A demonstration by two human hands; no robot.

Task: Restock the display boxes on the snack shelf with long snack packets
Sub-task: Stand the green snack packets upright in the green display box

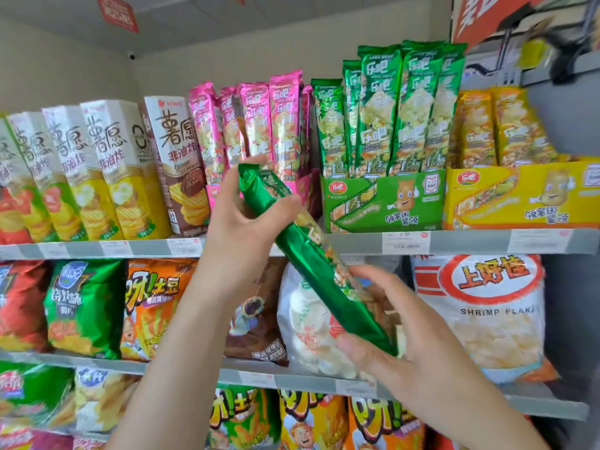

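Observation:
A long green snack packet [311, 258] slants across the middle of the view, upper end to the left, lower end to the right. My left hand [246, 216] grips its upper end, thumb over the front. My right hand [399, 332] holds the lower end between thumb and fingers. On the top shelf behind stands a green display box [383, 203] with several upright green packets [389, 108]. A pink display box [214, 193] with pink packets [259, 125] is to its left, partly hidden by my left hand. A yellow display box [519, 196] with yellow packets [506, 128] is to its right.
Tall crisp cartons [104, 170] fill the top shelf's left side. The shelf edge [470, 241] carries price labels. Below hang crisp bags [84, 306] and a white shrimp flakes bag [487, 306]. A grey upright [571, 287] bounds the shelf on the right.

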